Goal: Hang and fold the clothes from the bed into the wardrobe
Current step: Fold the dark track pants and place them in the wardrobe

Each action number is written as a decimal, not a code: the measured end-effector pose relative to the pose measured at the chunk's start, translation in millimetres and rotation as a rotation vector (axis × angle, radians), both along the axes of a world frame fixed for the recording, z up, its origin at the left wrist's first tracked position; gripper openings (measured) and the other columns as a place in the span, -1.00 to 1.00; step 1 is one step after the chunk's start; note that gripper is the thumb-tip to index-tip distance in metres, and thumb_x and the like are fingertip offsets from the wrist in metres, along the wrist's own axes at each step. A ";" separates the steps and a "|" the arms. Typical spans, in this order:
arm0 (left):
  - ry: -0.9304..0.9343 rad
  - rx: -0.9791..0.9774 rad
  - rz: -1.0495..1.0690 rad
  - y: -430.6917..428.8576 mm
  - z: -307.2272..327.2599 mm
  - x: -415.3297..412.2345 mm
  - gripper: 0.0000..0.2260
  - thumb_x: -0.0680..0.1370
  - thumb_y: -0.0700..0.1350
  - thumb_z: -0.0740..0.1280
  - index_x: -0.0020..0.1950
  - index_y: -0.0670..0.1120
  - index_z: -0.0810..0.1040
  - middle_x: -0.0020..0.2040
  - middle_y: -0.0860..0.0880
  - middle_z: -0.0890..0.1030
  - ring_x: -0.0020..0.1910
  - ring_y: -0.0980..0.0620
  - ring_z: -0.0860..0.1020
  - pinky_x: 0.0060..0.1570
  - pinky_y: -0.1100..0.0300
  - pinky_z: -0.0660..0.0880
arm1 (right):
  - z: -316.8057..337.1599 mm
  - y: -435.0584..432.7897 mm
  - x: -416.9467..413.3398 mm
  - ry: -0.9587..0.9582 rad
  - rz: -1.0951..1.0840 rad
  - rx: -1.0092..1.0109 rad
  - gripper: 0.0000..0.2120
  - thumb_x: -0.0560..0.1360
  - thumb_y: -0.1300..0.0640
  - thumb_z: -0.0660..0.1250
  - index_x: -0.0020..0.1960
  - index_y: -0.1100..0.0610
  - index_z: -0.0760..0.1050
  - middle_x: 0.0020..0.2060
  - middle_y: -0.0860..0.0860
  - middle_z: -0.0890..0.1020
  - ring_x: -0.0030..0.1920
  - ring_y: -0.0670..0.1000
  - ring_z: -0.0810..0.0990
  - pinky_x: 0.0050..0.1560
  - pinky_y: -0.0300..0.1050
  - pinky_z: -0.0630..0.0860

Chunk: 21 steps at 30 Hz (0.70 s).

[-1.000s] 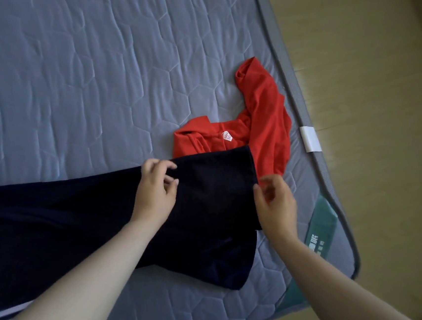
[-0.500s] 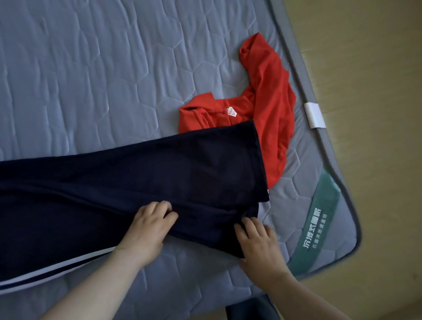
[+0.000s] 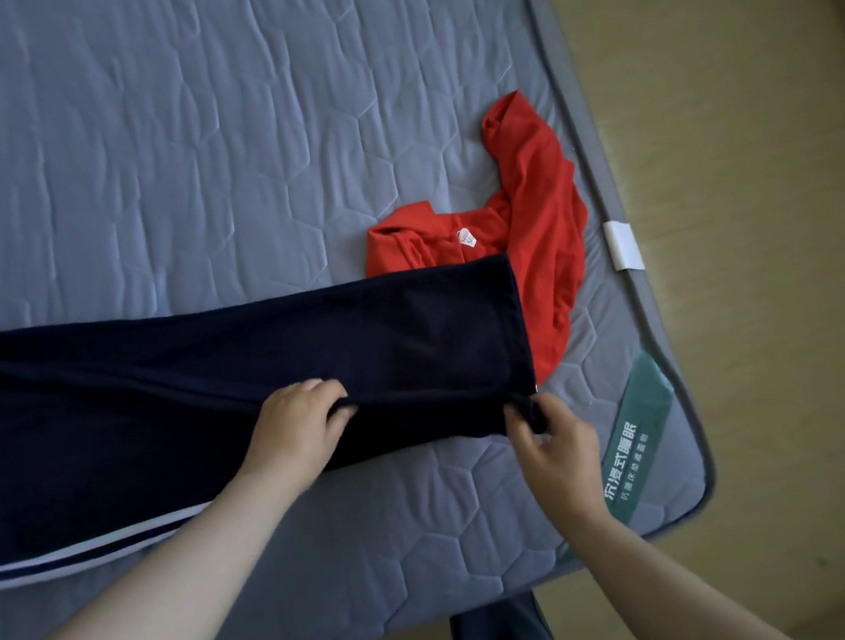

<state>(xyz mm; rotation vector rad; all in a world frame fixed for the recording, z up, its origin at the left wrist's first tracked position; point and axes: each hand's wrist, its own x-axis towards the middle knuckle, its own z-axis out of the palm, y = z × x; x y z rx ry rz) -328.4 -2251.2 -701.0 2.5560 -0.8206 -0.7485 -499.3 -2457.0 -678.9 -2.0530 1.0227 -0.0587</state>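
Head view, looking down over the bed (image 3: 186,136): navy trousers (image 3: 157,376) lie flat across it and run off the left side of the picture, with white stripes (image 3: 97,549) along their near edge, well to the left of the fingers. The left hand (image 3: 294,430) sits on the cloth, its fingers (image 3: 324,388) curled round a fold where the upper leg's near edge lies over the lower one. To its right, the right hand (image 3: 556,441) has fingers (image 3: 515,421) and thumb pinched on the near corner of the hem, at the trousers' right-hand end. Between the two hands the fold runs nearly straight.

Beyond the right fingers a red top (image 3: 541,236) lies crumpled, partly tucked under the hem's far corner, with a small white label (image 3: 468,238) showing at its neck. Beyond the left fingers open quilted mattress stretches a long way up and leftward. Nearer than both hands a strip of mattress runs to the bed's near edge.

Right of the right fingers comes a green label (image 3: 634,454) by the rounded corner, then a white tab (image 3: 622,246) on the piped side edge, then wooden floor (image 3: 758,184).
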 end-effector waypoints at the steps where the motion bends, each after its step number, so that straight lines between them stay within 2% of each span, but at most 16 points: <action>1: -0.002 -0.019 0.023 -1.2 6.6 7.7 -0.89 0.55 -0.10 0.32 -0.09 -0.12 0.57 -0.16 -0.04 0.59 -0.14 -0.08 0.54 -0.10 0.06 0.43 | 6.4 -1.5 7.9 -0.059 -0.060 0.026 -0.74 0.52 0.16 0.36 -0.31 0.05 0.39 -0.49 -0.13 0.43 -0.44 -0.15 0.37 -0.39 -0.20 0.29; 3: -0.011 -0.058 0.049 -6.3 18.9 27.4 -0.91 0.55 -0.12 0.32 -0.09 -0.13 0.56 -0.14 -0.05 0.59 -0.14 -0.10 0.55 -0.14 0.07 0.42 | 22.4 -6.1 27.5 -0.111 -0.048 0.009 -0.72 0.56 0.13 0.29 -0.29 0.06 0.31 -0.51 -0.12 0.35 -0.46 -0.12 0.30 -0.42 -0.17 0.23; 7: -0.037 -0.112 0.088 -26.1 28.5 62.8 -0.91 0.57 -0.14 0.29 -0.05 -0.12 0.57 -0.09 -0.06 0.59 -0.08 -0.11 0.54 -0.11 0.06 0.42 | 35.0 -27.8 66.8 -0.141 0.012 -0.064 -0.73 0.59 0.06 0.23 -0.19 0.21 0.37 -0.48 0.01 0.44 -0.42 0.01 0.38 -0.37 -0.05 0.29; 11: -0.024 -0.097 0.154 -41.8 14.3 81.4 -0.87 0.58 -0.11 0.27 -0.01 -0.12 0.57 -0.08 -0.08 0.59 -0.05 -0.11 0.54 -0.07 0.06 0.42 | 15.0 -56.7 104.5 -0.047 -0.064 -0.069 -0.64 0.57 -0.02 0.28 -0.28 0.19 0.36 -0.49 -0.02 0.42 -0.43 -0.04 0.34 -0.38 -0.15 0.26; 15: -0.028 -0.027 0.208 -52.2 -8.0 100.8 -0.84 0.59 -0.11 0.25 0.03 -0.16 0.58 -0.03 -0.13 0.58 -0.03 -0.17 0.53 -0.07 0.05 0.41 | -16.0 -73.5 120.3 0.077 -0.058 0.085 -0.71 0.53 -0.07 0.33 -0.25 0.10 0.47 -0.46 -0.11 0.48 -0.40 -0.15 0.43 -0.35 -0.26 0.33; 16: -0.026 -0.008 0.207 -53.2 -13.3 104.3 -0.83 0.59 -0.10 0.25 0.03 -0.16 0.57 -0.04 -0.13 0.58 -0.04 -0.17 0.53 -0.08 0.06 0.40 | -22.4 -72.9 118.7 0.120 -0.013 0.101 -0.69 0.53 -0.07 0.34 -0.28 0.10 0.44 -0.47 -0.12 0.46 -0.42 -0.14 0.41 -0.37 -0.24 0.33; 18: -0.019 0.005 0.192 -53.7 -21.1 105.9 -0.82 0.60 -0.10 0.24 0.02 -0.16 0.57 -0.05 -0.14 0.58 -0.05 -0.17 0.54 -0.09 0.05 0.41 | -30.8 -68.3 111.6 0.174 0.047 0.071 -0.62 0.57 -0.02 0.29 -0.31 0.19 0.36 -0.49 -0.04 0.39 -0.44 -0.06 0.35 -0.35 -0.07 0.33; 21: -0.049 -0.023 0.167 -55.9 -23.2 103.1 -0.82 0.59 -0.07 0.25 0.00 -0.14 0.59 -0.07 -0.11 0.62 -0.06 -0.18 0.55 -0.10 0.02 0.46 | -31.8 -62.0 106.4 0.119 -0.030 -0.041 -0.63 0.62 0.03 0.19 -0.30 0.15 0.24 -0.51 -0.02 0.34 -0.46 -0.01 0.29 -0.40 0.01 0.29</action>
